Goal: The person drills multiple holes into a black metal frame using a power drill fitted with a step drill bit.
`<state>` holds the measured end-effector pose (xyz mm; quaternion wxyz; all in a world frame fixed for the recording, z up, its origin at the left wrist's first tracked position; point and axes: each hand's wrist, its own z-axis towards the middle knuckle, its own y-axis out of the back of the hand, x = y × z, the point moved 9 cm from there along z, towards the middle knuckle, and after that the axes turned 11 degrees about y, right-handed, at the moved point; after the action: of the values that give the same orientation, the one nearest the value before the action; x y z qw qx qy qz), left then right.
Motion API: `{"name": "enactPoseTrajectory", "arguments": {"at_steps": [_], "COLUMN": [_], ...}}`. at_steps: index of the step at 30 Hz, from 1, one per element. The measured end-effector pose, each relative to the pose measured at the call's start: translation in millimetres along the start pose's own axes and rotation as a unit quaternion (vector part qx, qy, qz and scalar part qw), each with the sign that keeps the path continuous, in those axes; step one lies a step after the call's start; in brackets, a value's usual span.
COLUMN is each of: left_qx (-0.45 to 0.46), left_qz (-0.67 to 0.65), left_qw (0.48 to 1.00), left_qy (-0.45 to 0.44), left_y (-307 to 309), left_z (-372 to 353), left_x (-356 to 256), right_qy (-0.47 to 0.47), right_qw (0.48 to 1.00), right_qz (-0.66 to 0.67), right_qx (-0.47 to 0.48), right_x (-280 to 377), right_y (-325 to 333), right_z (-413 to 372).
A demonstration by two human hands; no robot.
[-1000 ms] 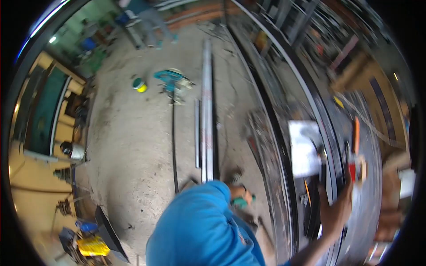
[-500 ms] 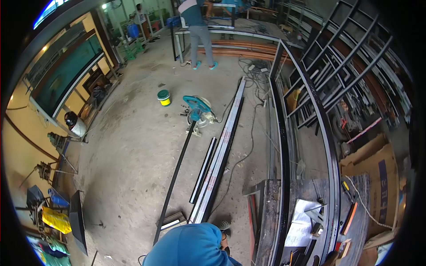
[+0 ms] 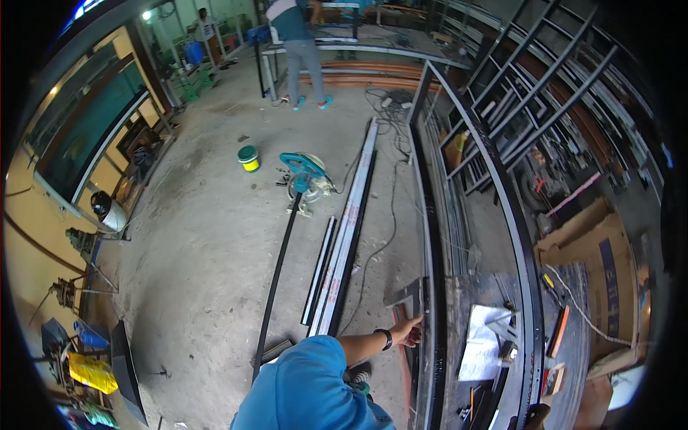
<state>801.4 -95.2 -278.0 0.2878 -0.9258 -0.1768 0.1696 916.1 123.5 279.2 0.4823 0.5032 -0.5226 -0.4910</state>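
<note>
My left hand [image 3: 407, 332], with a dark watch on its wrist, is at the left bar of a long black and grey metal frame [image 3: 432, 272], its fingers partly curled against the bar's edge. At the bottom edge, my right hand [image 3: 534, 416] is dark and partly cut off, with its fingers around the frame's right bar. The frame lies across a worn workbench [image 3: 573, 287]. Between its bars are an open notebook [image 3: 481, 344] with writing and a tape measure [image 3: 509, 351].
On the floor stand a teal cut-off saw [image 3: 302, 168] and a green and yellow bucket [image 3: 249, 159]. Long metal profiles [image 3: 345, 229] lie left of the bench. A co-worker [image 3: 301, 57] stands at a far table [image 3: 387, 49]. Cardboard [image 3: 595, 258] leans at the right.
My left hand has moved up and right from beside my body to the frame's left bar. The view has shifted, so the floor objects appear farther left and slightly higher.
</note>
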Motion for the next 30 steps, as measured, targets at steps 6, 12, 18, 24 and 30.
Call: {"name": "enactPoseTrajectory", "arguments": {"at_steps": [6, 12, 18, 24, 30], "left_qx": [0.175, 0.192, 0.234, 0.261, 0.314], "left_qz": [-0.248, -0.205, -0.151, 0.003, 0.111], "left_qw": [0.953, 0.955, 0.942, 0.927, 0.877], "left_qy": [-0.013, -0.100, -0.186, -0.269, -0.347], "left_y": [-54, -34, -102, -192, -306], "left_z": [-67, -105, -168, -241, -344], "left_x": [45, 81, 16, -63, -132], "right_qy": [-0.042, -0.052, -0.050, -0.114, -0.098], "right_qw": [0.997, 0.998, 0.993, 0.965, 0.856], "right_qz": [0.006, 0.040, 0.070, 0.076, 0.321], "right_qx": [0.059, -0.004, -0.080, -0.225, -0.394], "right_x": [2, -53, -75, -123, -146], "right_y": [33, 14, 31, 20, -29], "right_z": [-71, -141, -182, -264, -306]}}
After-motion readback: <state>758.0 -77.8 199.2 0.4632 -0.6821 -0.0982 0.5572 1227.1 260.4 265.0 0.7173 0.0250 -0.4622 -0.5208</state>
